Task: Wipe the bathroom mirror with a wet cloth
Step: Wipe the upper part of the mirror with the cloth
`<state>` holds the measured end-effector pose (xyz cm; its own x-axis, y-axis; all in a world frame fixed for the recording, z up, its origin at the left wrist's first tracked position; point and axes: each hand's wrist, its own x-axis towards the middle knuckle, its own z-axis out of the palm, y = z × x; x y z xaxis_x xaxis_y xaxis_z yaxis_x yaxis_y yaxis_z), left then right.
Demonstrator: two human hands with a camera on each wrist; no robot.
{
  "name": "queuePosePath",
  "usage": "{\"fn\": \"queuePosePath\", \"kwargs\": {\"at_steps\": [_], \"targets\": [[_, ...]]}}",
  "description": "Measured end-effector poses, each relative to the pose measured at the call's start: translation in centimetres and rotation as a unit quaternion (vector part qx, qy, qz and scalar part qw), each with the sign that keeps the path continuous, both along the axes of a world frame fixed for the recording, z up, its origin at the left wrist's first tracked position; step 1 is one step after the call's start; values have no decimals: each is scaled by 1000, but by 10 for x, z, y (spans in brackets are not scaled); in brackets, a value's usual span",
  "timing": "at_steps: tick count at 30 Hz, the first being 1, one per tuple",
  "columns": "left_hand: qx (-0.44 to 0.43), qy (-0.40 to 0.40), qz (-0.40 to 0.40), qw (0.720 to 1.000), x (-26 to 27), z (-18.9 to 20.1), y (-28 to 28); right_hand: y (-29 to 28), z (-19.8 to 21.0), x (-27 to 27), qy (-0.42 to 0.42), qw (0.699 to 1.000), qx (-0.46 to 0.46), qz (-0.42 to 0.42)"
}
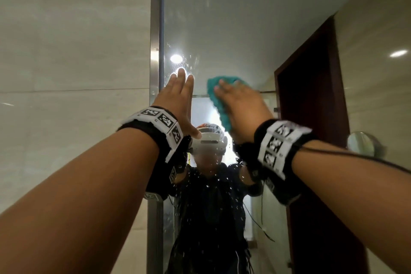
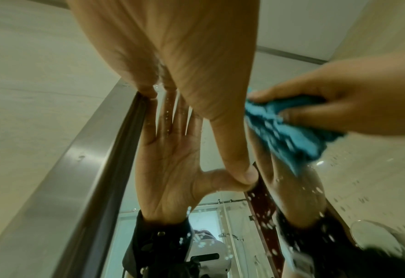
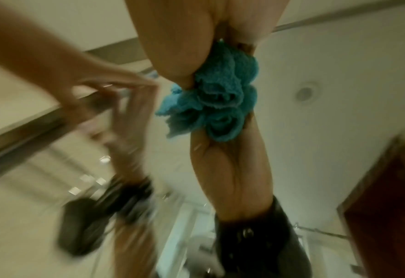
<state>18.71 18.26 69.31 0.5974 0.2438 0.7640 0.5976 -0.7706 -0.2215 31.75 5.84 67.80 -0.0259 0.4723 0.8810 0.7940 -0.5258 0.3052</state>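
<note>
The bathroom mirror (image 1: 222,29) fills the wall ahead, and water drops (image 1: 211,196) speckle its lower part. My right hand (image 1: 238,104) grips a bunched teal cloth (image 1: 219,98) and presses it against the glass at about head height. The right wrist view shows the cloth (image 3: 220,90) crumpled between my right hand (image 3: 180,47) and its reflection. My left hand (image 1: 181,93) lies flat on the glass near the mirror's left edge, fingers straight and pointing up. In the left wrist view its fingertips (image 2: 149,92) meet their reflection, with the cloth (image 2: 287,135) just to the right.
A brushed metal frame (image 1: 155,51) runs down the mirror's left side, and beige wall tiles (image 1: 66,73) lie beyond it. The glass reflects a dark red door (image 1: 311,118), a ceiling light (image 1: 176,58) and a person wearing a headset. A small round mirror (image 1: 364,143) is at the right.
</note>
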Motion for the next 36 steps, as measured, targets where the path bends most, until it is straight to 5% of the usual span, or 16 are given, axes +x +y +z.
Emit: {"fn": "queuePosePath", "kwargs": {"at_steps": [3, 8, 13, 15, 21, 27, 33, 36], "targets": [[11, 14, 22, 1000, -1, 5, -6, -3, -13, 5, -53, 992, -113, -36], [32, 39, 3, 999, 5, -7, -24, -35, 39, 31, 94, 995, 26, -13], [14, 49, -15, 999, 29, -25, -30, -13, -24, -5, 10, 995, -87, -44], [19, 41, -3, 999, 33, -27, -27, -16, -16, 9, -11, 994, -108, -26], [18, 36, -5, 999, 33, -28, -25, -41, 36, 44, 102, 994, 37, -8], [16, 42, 1, 999, 33, -27, -27, -29, -17, 26, -48, 993, -110, 21], [7, 45, -1, 999, 33, -26, -27, -55, 21, 53, 95, 988, 111, 47], [8, 42, -4, 999, 33, -27, -27, -39, -13, 26, 83, 991, 47, 91]]}}
